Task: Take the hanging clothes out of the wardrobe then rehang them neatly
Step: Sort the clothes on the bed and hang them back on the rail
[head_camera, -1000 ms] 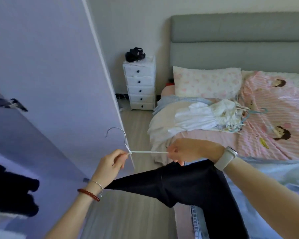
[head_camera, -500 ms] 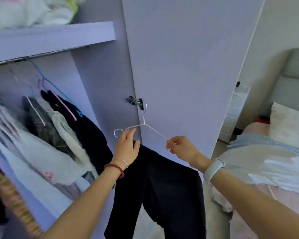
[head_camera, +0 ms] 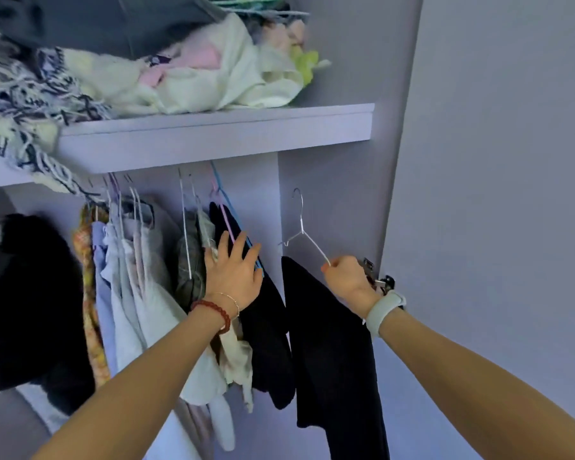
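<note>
Right hand: From my remote seat I saw the right hand [head_camera: 344, 277] pinching the sloped right arm of a white wire hanger [head_camera: 304, 235], fingers curled round the wire, a pale wristband [head_camera: 384, 310] on the wrist just below it.
Hanger: Its hook stood upright above and to the left of that hand, in front of the wardrobe's inner wall; I could not tell whether it touched a rail.
Black garment: A black garment [head_camera: 329, 343] hung from the hanger, draping straight down below and to the left of the right hand, its lower edge out of view.
Left hand: The left hand [head_camera: 234, 270] lay open with fingers spread and straight, pressed flat against the hanging clothes [head_camera: 140, 293], a red bead bracelet [head_camera: 213, 310] and a thin chain at the wrist.
Under the left hand: Its fingers rested on a dark garment [head_camera: 266, 327] carried by pink and blue hangers [head_camera: 228, 210], which hung just to the right of that hand and apart from the black garment.
Left of the left hand: Pale, grey and patterned pieces hung in a row on wire hangers.
Above both hands: A shelf [head_camera: 213, 134] carried a heap of folded and crumpled fabrics [head_camera: 180, 68].
Right of the right hand: A door hinge [head_camera: 377, 277] showed just behind it, beside the open wardrobe door [head_camera: 495, 194].
</note>
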The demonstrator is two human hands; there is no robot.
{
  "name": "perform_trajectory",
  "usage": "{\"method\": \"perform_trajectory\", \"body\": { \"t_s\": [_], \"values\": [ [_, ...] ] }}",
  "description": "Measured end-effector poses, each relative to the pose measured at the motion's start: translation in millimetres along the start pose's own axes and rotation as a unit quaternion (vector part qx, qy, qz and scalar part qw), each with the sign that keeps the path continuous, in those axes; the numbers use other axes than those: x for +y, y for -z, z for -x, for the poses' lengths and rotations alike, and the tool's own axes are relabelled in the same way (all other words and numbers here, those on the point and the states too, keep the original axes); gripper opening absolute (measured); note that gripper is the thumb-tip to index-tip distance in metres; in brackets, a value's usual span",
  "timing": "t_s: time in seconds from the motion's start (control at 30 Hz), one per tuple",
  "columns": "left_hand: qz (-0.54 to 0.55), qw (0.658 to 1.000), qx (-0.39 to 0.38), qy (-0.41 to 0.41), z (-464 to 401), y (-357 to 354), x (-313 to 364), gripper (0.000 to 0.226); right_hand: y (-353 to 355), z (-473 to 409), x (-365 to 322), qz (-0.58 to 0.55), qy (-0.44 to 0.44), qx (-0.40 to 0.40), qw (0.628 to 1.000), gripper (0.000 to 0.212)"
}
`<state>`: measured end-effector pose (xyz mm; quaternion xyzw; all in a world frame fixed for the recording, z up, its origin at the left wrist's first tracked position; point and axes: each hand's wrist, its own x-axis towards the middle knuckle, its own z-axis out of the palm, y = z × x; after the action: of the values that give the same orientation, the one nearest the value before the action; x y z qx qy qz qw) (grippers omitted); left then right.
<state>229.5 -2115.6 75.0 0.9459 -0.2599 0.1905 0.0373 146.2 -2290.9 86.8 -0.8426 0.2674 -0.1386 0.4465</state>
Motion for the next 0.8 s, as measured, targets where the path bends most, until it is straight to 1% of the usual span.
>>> {"method": "perform_trajectory", "body": {
  "t_s": [0.07, 0.13, 0.2, 0.23, 0.27, 0.3, 0.37, 0.4, 0.53, 0.6, 0.67, 0.73, 0.8],
  "values": [
    [-0.04, 0.999, -0.012, -0.031, -20.6, -8.2, -1.1, 0.052, -6.4, -22.7, -8.8, -0.005, 0.015, 0.008, 1.0, 0.025],
    [-0.08, 0.995, -0.045, -0.047, -34.9, -23.1, -3.0, 0.051, -10.0, -41.3, -17.5, -0.016, 0.03, 0.027, 0.999, 0.026],
    [-0.097, 0.992, -0.071, -0.035, -42.1, -35.7, -5.1, 0.05, -12.7, -56.0, -26.5, -0.015, 0.051, 0.031, 0.998, 0.028],
    [-0.09, 0.994, -0.062, -0.03, -43.8, -42.0, -7.8, 0.049, -14.8, -64.5, -30.7, -0.015, 0.065, 0.033, 0.997, 0.029],
    [-0.075, 0.996, -0.033, -0.032, -43.8, -47.7, -10.9, 0.048, -18.6, -73.0, -34.1, -0.016, 0.081, 0.037, 0.996, 0.03],
    [-0.062, 0.997, 0.012, -0.039, -43.5, -52.0, -14.3, 0.047, -23.4, -81.0, -37.2, -0.019, 0.097, 0.041, 0.994, 0.03],
    [-0.054, 0.992, 0.103, -0.053, -40.0, -62.3, -22.2, 0.049, -36.6, -92.6, -43.2, -0.031, 0.125, 0.043, 0.991, 0.029],
    [-0.05, 0.989, 0.131, -0.05, -38.3, -66.1, -25.2, 0.049, -44.5, -97.0, -47.0, -0.039, 0.143, 0.041, 0.988, 0.029],
    [-0.05, 0.986, 0.161, -0.007, -29.9, -68.0, -26.0, 0.052, -74.5, -105.9, -70.3, -0.053, 0.208, 0.027, 0.976, 0.03],
    [-0.063, 0.986, 0.156, 0.013, -25.7, -67.1, -29.9, 0.051, -88.6, -112.8, -85.9, -0.06, 0.214, 0.017, 0.975, 0.031],
    [-0.058, 0.986, 0.153, 0.032, -21.8, -67.9, -36.8, 0.05, -102.8, -122.6, -100.7, -0.074, 0.197, -0.001, 0.978, 0.029],
    [-0.022, 0.989, 0.143, 0.033, -18.3, -67.7, -42.2, 0.051, -114.1, -133.1, -110.6, -0.089, 0.158, -0.024, 0.983, 0.028],
    [0.027, 0.99, 0.139, 0.019, -15.3, -68.5, -45.4, 0.053, -120.5, -137.0, -112.8, -0.075, 0.126, -0.071, 0.987, 0.024]
  ]
}}
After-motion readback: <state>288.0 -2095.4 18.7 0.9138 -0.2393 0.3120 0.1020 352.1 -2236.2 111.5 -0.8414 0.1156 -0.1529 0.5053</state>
